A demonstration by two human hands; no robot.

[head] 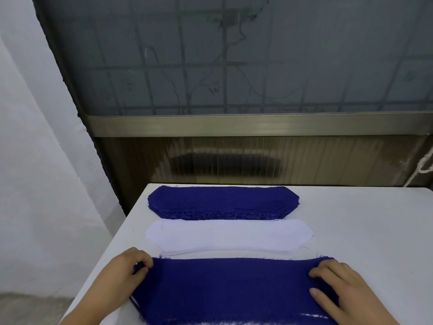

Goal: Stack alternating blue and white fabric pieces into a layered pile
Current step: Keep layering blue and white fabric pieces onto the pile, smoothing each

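The top blue piece (229, 289) lies flat at the near edge of the table (363, 231), right in front of the person, and it is the top of the layered pile. A thin bit of white peeks out under its near edge, so there looks to be a white piece below it. The left hand (126, 273) has its grip clamped on the left end of this blue piece, with the fingers curled over the corner. The right hand (337, 287) lies on the right end with its fingers mostly straight and pressing down, so its grip is apart and not pinching. I think the step in hand is laying this blue piece down and smoothing it so its edges line up with the pile. Just behind it lies the white stack (228, 235), and behind that, touching its far edge, sits the blue stack (222, 201), which looks thick with many pieces. Next should come a white piece. That calls for letting go of the blue cloth, reaching to the white stack, and picking off only one thin piece. The white pieces look thin and may stick together, so the fingers must lift only the top one.
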